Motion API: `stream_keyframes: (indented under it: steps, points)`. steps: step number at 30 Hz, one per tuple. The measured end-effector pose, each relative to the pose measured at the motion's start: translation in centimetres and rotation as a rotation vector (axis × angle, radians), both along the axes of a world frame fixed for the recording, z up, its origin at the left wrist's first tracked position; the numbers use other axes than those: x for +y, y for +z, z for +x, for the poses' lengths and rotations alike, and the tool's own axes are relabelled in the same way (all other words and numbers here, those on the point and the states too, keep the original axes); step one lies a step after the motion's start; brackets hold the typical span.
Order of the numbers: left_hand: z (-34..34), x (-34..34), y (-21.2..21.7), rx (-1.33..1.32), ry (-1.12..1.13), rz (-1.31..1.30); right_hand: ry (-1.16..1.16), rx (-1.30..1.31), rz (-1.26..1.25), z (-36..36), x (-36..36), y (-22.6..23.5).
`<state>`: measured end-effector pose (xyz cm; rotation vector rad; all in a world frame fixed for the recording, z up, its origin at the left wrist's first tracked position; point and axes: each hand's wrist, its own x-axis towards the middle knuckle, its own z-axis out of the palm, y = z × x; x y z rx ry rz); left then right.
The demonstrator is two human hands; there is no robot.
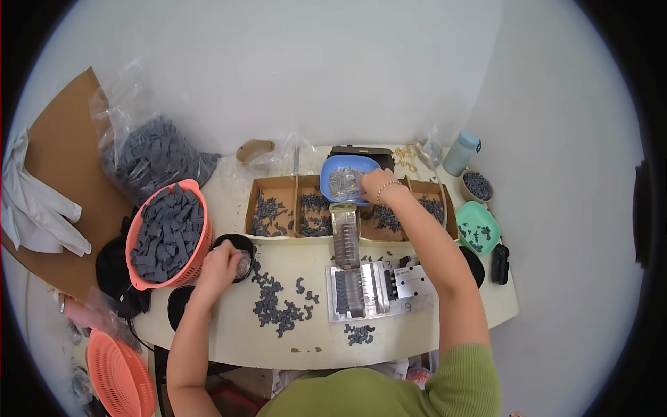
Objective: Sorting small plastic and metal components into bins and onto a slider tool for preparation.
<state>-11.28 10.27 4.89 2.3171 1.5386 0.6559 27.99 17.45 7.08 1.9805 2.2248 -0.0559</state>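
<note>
My right hand (379, 183) reaches into a blue bowl (332, 165) that holds shiny clear or metallic small parts. Its fingers are bent together, and what they pinch, if anything, is hidden. At the left, my left hand (221, 263) has its fingers drawn together at a black round dish (226, 241) with small shiny pieces in it. Whatever those fingers hold is too small to tell. Below the bowl stands a metal fixture (379, 292) with a slotted clear strip (345, 240) running up from it. Dark grey small parts (278, 306) lie loose between my left hand and the fixture.
Cardboard trays (278, 183) with grey parts line the back. A pink basket (201, 229) of grey pieces stands left, before a clear bag (156, 156) of more. At right are a green bowl (493, 224), a cup (478, 185) of parts and a bottle (460, 154).
</note>
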Motion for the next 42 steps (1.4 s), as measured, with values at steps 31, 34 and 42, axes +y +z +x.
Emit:
stream_keyframes:
  steps: [31, 34, 42]
  points:
    - [13.1, -11.0, -3.8, 0.310, -0.633, 0.569, 0.407, 0.459, 0.112, -4.8, -15.0, -2.7]
    - [13.0, -11.2, -3.7, 0.209, -0.647, 0.439, 0.410, 0.306, 0.273, -6.1, -16.8, -4.3]
    - [13.4, -9.4, -4.3, 0.019, -0.458, 0.207, 0.388, 0.350, 0.337, -6.1, -17.7, -6.2]
